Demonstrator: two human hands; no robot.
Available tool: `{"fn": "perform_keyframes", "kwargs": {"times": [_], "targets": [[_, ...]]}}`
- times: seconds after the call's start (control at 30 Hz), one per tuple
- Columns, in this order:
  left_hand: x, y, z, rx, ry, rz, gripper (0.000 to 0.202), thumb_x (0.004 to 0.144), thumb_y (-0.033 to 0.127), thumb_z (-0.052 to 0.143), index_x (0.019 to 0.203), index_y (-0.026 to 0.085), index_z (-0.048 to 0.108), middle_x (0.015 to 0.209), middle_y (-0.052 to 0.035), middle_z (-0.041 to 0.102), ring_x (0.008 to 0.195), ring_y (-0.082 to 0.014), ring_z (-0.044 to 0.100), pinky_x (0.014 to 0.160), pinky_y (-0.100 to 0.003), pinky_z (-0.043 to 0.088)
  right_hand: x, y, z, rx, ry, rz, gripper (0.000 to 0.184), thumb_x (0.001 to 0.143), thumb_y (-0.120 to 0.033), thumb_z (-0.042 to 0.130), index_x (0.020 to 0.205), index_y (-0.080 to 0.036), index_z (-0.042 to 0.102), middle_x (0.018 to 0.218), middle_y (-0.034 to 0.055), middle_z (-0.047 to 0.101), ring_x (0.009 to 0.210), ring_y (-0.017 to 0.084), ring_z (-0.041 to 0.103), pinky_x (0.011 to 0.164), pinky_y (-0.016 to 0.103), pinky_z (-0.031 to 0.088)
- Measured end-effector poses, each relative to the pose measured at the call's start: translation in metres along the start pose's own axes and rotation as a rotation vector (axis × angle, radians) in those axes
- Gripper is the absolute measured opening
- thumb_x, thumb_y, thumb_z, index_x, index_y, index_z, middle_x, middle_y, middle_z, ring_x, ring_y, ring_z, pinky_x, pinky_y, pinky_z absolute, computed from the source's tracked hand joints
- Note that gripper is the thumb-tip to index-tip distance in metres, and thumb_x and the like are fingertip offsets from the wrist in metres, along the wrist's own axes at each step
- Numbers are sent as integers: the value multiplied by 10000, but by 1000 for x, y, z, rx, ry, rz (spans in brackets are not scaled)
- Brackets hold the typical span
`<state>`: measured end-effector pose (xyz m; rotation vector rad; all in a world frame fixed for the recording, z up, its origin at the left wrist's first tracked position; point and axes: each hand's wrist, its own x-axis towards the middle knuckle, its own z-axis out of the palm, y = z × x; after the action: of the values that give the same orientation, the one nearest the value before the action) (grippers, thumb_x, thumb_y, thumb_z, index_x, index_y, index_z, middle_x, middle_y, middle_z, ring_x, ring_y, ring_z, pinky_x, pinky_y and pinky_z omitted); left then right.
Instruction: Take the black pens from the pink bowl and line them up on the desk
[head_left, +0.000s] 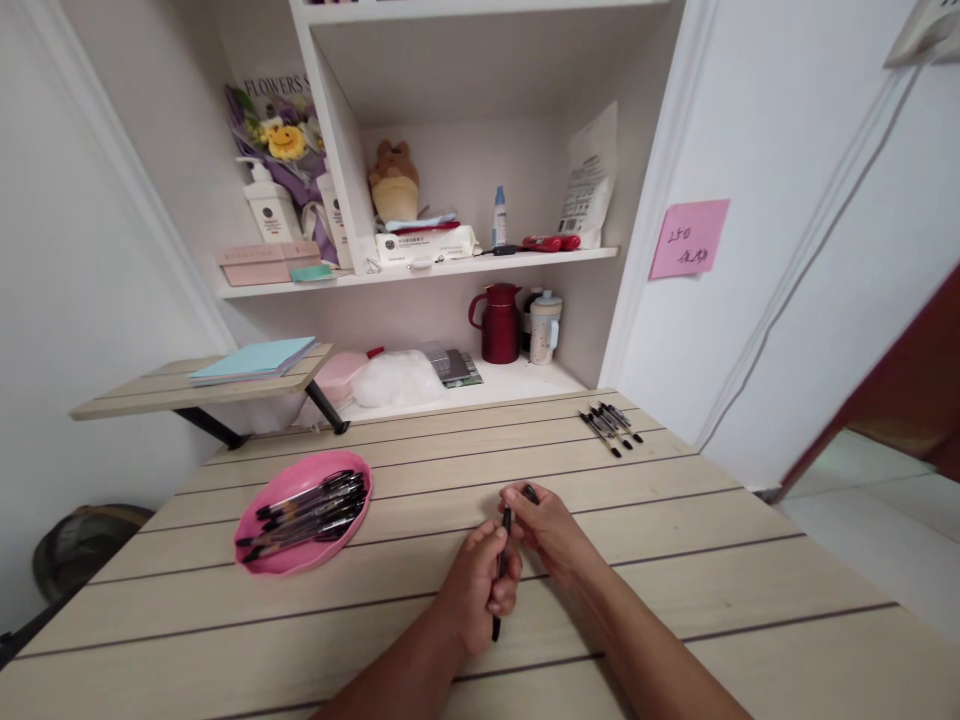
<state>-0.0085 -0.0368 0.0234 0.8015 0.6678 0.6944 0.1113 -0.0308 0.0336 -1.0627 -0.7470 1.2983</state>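
Observation:
Near the middle of the table my left hand (480,585) is wrapped round a black pen (503,560), which is tilted, its lower end poking out below the fist. My right hand (551,530) is right beside its upper end, thumb and fingers pinched on a small black piece that looks like a pen cap (532,494); the fingers hide most of it. To the left, a pink bowl (259,500) holds several dark pens (315,512). At the back right of the table, several pens (600,434) lie side by side in a small group.
A low wooden stand (142,392) with blue paper (255,358) rises at the back left. Behind the table, white shelves (450,268) carry a dark red jug (500,325), a cup (544,330) and bottles. A pink note (690,238) is on the right wall.

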Motion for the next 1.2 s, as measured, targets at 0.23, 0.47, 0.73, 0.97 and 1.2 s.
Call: {"fn": "perform_keyframes", "kwargs": {"times": [0.23, 0.47, 0.73, 0.97, 1.2], "targets": [[1, 1, -1, -25, -49, -14, 304, 709, 438, 587, 817, 202, 429, 532, 74, 473, 317, 5, 215, 345, -148, 70, -3, -4, 0, 123, -47, -9, 322, 535, -383, 743, 671, -128, 601, 605, 7, 590, 400, 26, 374, 381, 173, 282], [0, 2, -1, -32, -40, 0, 293, 714, 427, 583, 831, 199, 440, 540, 73, 468, 314, 6, 213, 344, -151, 71, -3, -3, 2, 79, -48, -5, 328, 563, -405, 728, 692, -140, 584, 540, -19, 549, 396, 35, 376, 360, 168, 233], [-2, 3, 0, -6, -74, -43, 293, 715, 405, 584, 877, 193, 464, 539, 73, 460, 315, 6, 208, 346, -153, 76, 4, -5, -8, 273, 16, -89, 306, 596, -399, 706, 738, -158, 581, 647, -3, 601, 354, 4, 244, 338, 185, 226], [0, 3, -3, -27, -53, -49, 280, 725, 377, 578, 911, 190, 483, 551, 69, 459, 322, 6, 216, 351, -156, 79, 23, 2, -22, 106, 225, -60, 296, 551, -336, 739, 712, -155, 569, 616, 5, 589, 365, 12, 305, 333, 173, 200], [3, 2, -4, -72, -55, -44, 264, 732, 372, 570, 903, 185, 495, 547, 67, 455, 320, 4, 224, 347, -158, 82, 35, -3, -53, -576, 285, -131, 112, 634, -273, 616, 658, -167, 592, 505, -3, 539, 446, 99, 425, 451, 238, 301]]}}
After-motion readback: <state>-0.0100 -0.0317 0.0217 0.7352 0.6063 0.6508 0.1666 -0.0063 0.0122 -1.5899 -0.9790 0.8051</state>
